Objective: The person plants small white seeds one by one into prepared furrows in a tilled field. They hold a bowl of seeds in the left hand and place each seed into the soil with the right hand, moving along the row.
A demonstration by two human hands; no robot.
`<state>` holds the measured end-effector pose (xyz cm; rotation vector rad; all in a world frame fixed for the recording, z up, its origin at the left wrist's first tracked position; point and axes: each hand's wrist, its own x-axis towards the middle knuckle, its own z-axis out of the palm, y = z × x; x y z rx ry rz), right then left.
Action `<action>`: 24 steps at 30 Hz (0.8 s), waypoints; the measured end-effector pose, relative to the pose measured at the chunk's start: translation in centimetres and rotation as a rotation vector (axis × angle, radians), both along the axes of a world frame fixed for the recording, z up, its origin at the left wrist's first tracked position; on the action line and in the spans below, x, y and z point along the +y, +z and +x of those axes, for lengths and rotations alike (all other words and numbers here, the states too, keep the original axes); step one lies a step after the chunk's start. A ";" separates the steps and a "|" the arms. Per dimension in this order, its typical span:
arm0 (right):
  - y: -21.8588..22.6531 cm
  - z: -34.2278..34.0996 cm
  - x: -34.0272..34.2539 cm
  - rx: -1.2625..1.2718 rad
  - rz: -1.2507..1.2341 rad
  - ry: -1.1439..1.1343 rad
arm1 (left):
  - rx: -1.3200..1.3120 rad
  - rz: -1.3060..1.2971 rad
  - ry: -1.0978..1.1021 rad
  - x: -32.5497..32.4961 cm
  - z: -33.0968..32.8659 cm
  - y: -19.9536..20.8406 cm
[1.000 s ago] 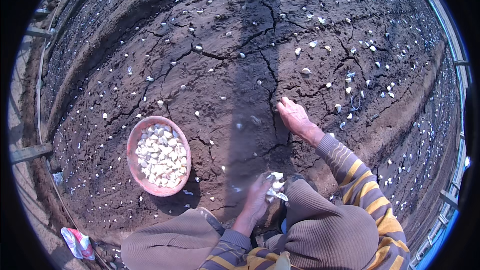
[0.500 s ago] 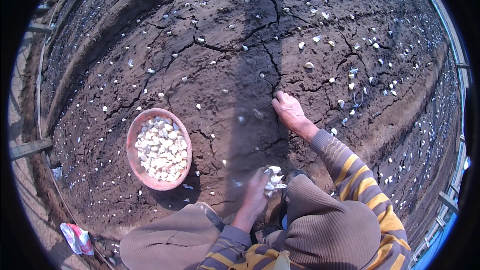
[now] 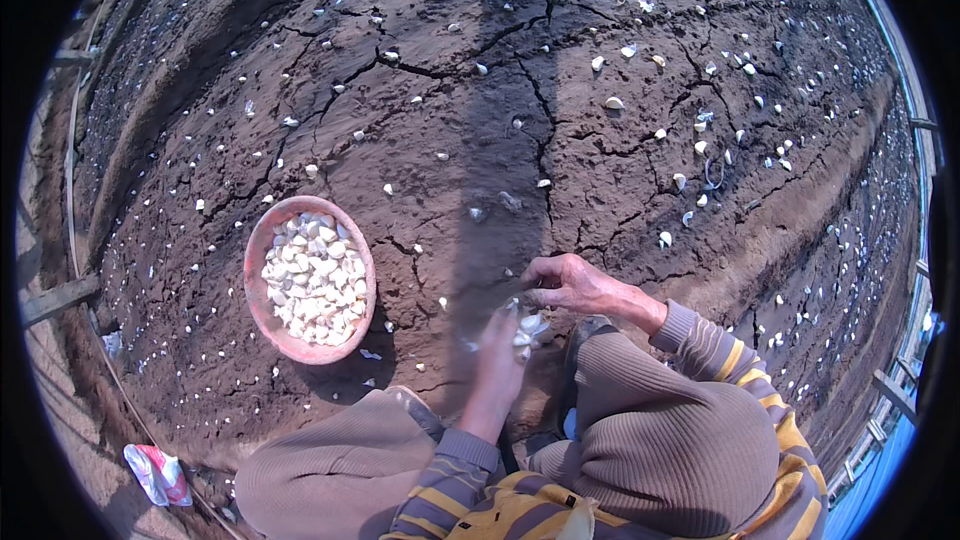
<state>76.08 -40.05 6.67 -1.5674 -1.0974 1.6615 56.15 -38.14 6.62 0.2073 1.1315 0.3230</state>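
A small cluster of pale, peeled-looking garlic cloves (image 3: 528, 330) is being held in the left hand (image 3: 492, 350), which is blurred and being cupped around them, with the cloves showing on its right side. The right hand (image 3: 580, 285) is being held just above and to the right of that cluster, its thumb and forefinger being curled toward it with little room between them; whether a clove is being pinched there cannot be told.

To the left of the left hand, well apart from it, a heap of whitish garlic cloves (image 3: 315, 280) is being contained in a round, faded-pink bowl (image 3: 312, 351). The bowl is being supported by brown, cracked, bare soil (image 3: 430, 230). Beyond both hands, the soil is being dotted with single cloves; one cream-white, curved clove (image 3: 665, 239) is being seen above and right of the right hand.

The right forearm is being covered by a grey-and-yellow striped knitted sleeve (image 3: 700, 345). Below the right hand, a bent knee is being clothed in brown ribbed trousers (image 3: 670, 430). Far to the lower left of the left hand, a crumpled white-and-red plastic bag (image 3: 158, 475) is being seen.
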 end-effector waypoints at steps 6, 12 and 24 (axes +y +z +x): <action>0.2 -0.9 -3.7 -0.191 0.195 0.087 | 0.173 0.095 -0.264 -1.3 -0.1 -0.8; -0.7 1.9 -5.9 -0.081 -0.177 -0.097 | 0.189 0.104 -0.252 -2.0 -0.3 -1.4; -7.2 2.4 -12.1 -0.661 0.118 0.081 | 0.113 0.001 0.029 2.8 0.7 0.1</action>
